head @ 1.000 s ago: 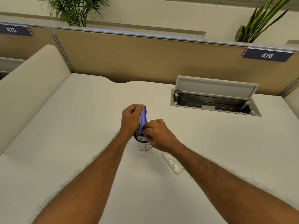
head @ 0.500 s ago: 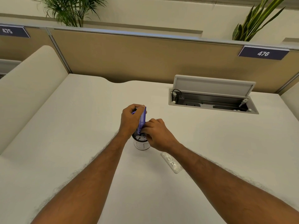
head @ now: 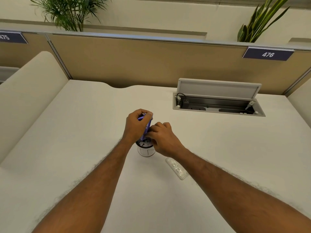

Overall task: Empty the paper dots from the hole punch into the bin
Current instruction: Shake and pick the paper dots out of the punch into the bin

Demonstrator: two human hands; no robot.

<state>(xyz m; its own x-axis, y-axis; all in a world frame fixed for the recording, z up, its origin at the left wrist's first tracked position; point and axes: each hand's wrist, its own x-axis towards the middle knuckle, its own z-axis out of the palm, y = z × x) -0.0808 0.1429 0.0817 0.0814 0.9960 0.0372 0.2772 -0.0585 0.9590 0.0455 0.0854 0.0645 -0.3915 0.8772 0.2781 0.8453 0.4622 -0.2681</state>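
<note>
A small purple hole punch (head: 146, 127) is held upright over a little white cup-shaped bin (head: 146, 151) in the middle of the desk. My left hand (head: 136, 126) grips the punch's upper end. My right hand (head: 162, 137) touches the punch's lower part with its fingertips, just above the bin's mouth. White paper dots (head: 145, 143) lie inside the bin. A clear plastic tray cover (head: 176, 168) lies flat on the desk to the right of the bin, beside my right wrist.
The white desk (head: 84, 132) ends at a tan partition (head: 134, 64) at the back. An open cable hatch (head: 217, 105) with its lid raised sits at the back right. A cream divider (head: 25, 91) borders the left side.
The left hand's grip has shifted higher on the punch, covering more of its top. The punch stays over the bin and the right hand keeps touching its lower end.
</note>
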